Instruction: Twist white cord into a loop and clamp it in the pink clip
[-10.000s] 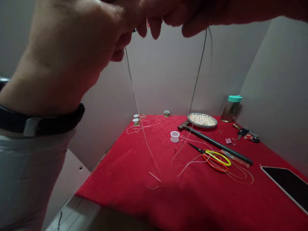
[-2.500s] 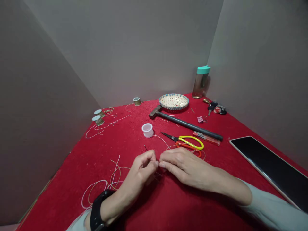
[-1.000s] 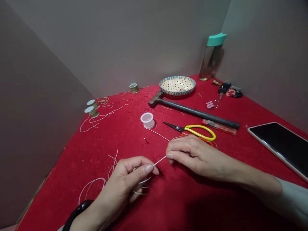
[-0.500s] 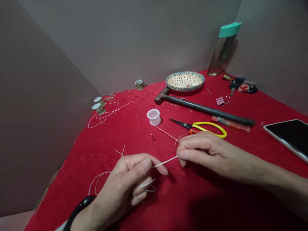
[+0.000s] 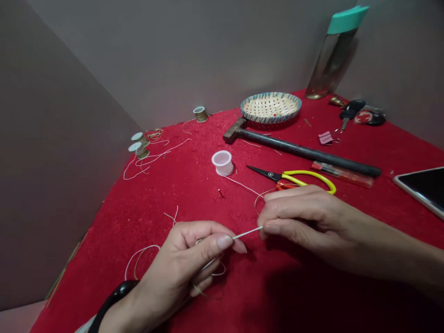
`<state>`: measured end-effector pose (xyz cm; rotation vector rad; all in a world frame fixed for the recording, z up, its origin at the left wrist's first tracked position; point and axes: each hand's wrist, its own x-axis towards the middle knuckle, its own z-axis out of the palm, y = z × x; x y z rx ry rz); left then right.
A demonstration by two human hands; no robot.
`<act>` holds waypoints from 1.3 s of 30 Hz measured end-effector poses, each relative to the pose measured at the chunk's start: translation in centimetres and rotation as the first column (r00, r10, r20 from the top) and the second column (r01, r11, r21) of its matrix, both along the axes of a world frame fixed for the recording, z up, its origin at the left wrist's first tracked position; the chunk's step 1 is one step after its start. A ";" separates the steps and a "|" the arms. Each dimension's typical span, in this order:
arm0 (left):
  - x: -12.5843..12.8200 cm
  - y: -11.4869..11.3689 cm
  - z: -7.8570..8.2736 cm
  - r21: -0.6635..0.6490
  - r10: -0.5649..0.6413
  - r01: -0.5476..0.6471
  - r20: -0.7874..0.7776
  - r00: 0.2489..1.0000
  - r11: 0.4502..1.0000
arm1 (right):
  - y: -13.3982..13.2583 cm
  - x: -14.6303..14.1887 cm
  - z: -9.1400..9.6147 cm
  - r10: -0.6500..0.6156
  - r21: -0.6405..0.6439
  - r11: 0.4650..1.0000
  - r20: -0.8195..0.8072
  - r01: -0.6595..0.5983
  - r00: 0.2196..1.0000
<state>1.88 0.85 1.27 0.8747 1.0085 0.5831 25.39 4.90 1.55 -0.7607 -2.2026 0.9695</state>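
Between my two hands runs a short, taut stretch of white cord (image 5: 247,232). My left hand (image 5: 197,259) pinches it between thumb and forefinger, with loops of white and tan thread hanging by its curled lower fingers. My right hand (image 5: 301,219) grips the other end in a pinch. From beneath the right hand a thread leads to a white spool (image 5: 224,163) standing on the red cloth (image 5: 138,208). Yellow-handled scissors (image 5: 294,178) lie just beyond the right hand, which partly covers their handles. A small nail (image 5: 221,193) is near the spool.
A hammer (image 5: 298,150) lies behind the scissors, beside a slim red case (image 5: 342,174). Farther back are a woven basket (image 5: 271,107), a bottle (image 5: 333,55), keys (image 5: 350,111) and a pink binder clip (image 5: 326,138). Thread spools (image 5: 140,149) stand at left; a phone (image 5: 425,187) lies at right.
The left thumb has slid right along the cord, shortening the span between my hands. Both hands have shifted slightly right in view. The view itself has tilted a little.
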 end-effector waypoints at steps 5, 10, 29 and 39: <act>0.4 0.7 -0.9 -0.040 0.005 -0.010 -0.144 0.990 0.999 | 0.8 0.2 -1.2 0.040 0.036 0.998 0.116 -0.045 0.992; 0.5 1.9 -2.6 -0.002 0.059 -0.061 -0.242 0.968 0.998 | 1.2 -0.1 -3.6 0.030 0.101 0.993 0.248 -0.056 0.968; 0.5 1.6 -2.6 0.028 0.111 -0.108 -0.196 0.974 0.994 | 3.8 5.5 -3.3 -0.562 0.510 0.823 0.670 0.248 0.485; -0.2 2.1 -2.1 0.015 0.146 -0.146 -0.192 0.970 0.989 | 2.8 3.8 -3.0 -0.553 0.491 0.831 0.671 0.263 0.494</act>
